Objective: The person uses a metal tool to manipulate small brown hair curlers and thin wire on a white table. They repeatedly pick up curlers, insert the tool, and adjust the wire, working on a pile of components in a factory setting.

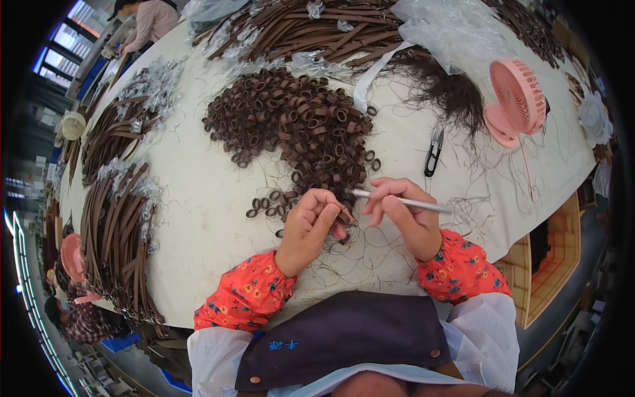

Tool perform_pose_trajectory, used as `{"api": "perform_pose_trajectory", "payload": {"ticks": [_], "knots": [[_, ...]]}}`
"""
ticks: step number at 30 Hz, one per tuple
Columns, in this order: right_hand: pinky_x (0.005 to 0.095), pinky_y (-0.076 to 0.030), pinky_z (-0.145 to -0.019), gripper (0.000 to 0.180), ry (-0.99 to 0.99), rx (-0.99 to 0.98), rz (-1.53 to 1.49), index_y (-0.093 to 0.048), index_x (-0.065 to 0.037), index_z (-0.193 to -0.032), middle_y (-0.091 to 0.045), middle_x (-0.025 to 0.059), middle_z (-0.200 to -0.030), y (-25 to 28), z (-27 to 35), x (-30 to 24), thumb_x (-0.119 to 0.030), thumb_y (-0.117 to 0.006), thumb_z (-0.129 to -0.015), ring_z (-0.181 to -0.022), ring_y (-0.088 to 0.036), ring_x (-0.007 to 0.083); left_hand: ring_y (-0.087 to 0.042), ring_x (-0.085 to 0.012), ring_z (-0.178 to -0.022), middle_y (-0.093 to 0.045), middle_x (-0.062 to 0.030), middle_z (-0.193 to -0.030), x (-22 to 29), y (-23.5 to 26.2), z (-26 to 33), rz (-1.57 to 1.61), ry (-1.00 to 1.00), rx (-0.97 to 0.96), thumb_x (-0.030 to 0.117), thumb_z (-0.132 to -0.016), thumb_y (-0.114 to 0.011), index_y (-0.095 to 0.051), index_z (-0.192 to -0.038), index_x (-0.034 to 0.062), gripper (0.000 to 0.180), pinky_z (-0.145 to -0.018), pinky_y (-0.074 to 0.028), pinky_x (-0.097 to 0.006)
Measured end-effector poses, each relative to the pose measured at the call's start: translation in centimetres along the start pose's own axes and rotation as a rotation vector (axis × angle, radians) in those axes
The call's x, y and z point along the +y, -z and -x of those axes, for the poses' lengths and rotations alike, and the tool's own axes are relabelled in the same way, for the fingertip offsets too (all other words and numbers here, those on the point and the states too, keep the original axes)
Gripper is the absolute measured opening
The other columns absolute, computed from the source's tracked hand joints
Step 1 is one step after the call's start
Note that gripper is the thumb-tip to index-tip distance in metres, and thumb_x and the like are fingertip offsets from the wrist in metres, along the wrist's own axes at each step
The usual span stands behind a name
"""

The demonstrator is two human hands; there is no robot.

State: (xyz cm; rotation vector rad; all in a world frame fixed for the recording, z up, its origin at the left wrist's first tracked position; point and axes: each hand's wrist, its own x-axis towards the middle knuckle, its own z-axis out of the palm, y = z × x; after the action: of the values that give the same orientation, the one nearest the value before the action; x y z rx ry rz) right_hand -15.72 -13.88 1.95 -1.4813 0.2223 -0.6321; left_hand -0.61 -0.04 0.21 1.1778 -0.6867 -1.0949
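My left hand is closed in a pinch on a small brown strap loop, which its fingers partly cover. My right hand grips a slim silver pen-like tool, its tip pointing left toward the left hand's fingertips. Just beyond both hands spreads a large heap of brown strap loops, with several loose ones beside the left hand. Loose dark threads lie tangled on the pale tabletop under the hands.
Black thread snips and a pink fan stand to the right, near a dark thread clump. Brown straps in clear plastic lie at the left and far side. A yellowish crate sits beyond the right edge. Other people work at far left.
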Motion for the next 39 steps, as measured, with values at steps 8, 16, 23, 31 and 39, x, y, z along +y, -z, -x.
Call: {"api": "perform_pose_trajectory", "payload": {"ticks": [8,16,23,31,39], "knots": [[0.0382,-0.031,-0.104,0.024,-0.001,-0.109,-0.042,-0.058,-0.002,-0.098,-0.056,-0.0004,-0.065,0.3,-0.2,-0.3,-0.021,-0.044,-0.099,-0.068,-0.060,0.0107,-0.057,-0.0088,-0.065,-0.063,-0.0097,-0.085,0.2,-0.1,0.1,-0.045,0.001,0.014,0.013,-0.099,-0.045,-0.047,-0.101,0.0028,0.010,-0.060,-0.047,-0.021],[0.0383,-0.031,-0.104,0.022,0.030,-0.107,0.010,-0.057,-0.002,-0.099,-0.056,-0.0011,-0.065,0.2,-0.1,0.2,-0.020,-0.045,-0.099,-0.068,-0.060,0.0109,-0.057,-0.0088,-0.064,-0.063,-0.0095,-0.085,0.0,0.0,0.1,-0.046,-0.004,0.008,0.012,-0.099,-0.045,-0.047,-0.101,0.0029,0.010,-0.059,-0.047,-0.021],[0.0391,-0.042,-0.084,0.020,0.309,-0.055,0.554,-0.057,-0.007,-0.100,-0.062,0.0017,-0.074,-0.4,-0.3,0.1,-0.013,-0.066,-0.083,-0.069,-0.061,0.0197,-0.058,-0.0073,-0.067,-0.064,-0.0064,-0.085,-0.1,-0.5,0.1,-0.068,-0.069,0.037,0.012,-0.098,-0.048,-0.048,-0.103,0.0012,0.012,-0.059,-0.048,-0.020],[0.0357,-0.046,-0.072,0.037,0.388,-0.035,0.712,-0.058,-0.010,-0.103,-0.063,0.0031,-0.085,-1.1,-0.5,0.8,-0.005,-0.072,-0.069,-0.077,-0.060,0.0226,-0.061,-0.0093,-0.075,-0.065,-0.0077,-0.090,-0.4,-0.3,0.0,-0.046,-0.042,0.023,0.009,-0.097,-0.049,-0.049,-0.105,-0.0014,0.013,-0.063,-0.051,-0.023],[0.0243,-0.050,-0.072,0.035,0.068,0.072,0.316,-0.055,-0.005,-0.112,-0.062,0.0050,-0.088,-1.2,0.1,0.8,-0.003,-0.067,-0.079,-0.081,-0.060,0.0093,-0.063,-0.0108,-0.078,-0.064,-0.0081,-0.096,0.3,-1.8,0.0,0.046,-0.076,-0.003,0.004,-0.094,-0.053,-0.049,-0.113,-0.0013,0.021,-0.066,-0.053,-0.024]]}}
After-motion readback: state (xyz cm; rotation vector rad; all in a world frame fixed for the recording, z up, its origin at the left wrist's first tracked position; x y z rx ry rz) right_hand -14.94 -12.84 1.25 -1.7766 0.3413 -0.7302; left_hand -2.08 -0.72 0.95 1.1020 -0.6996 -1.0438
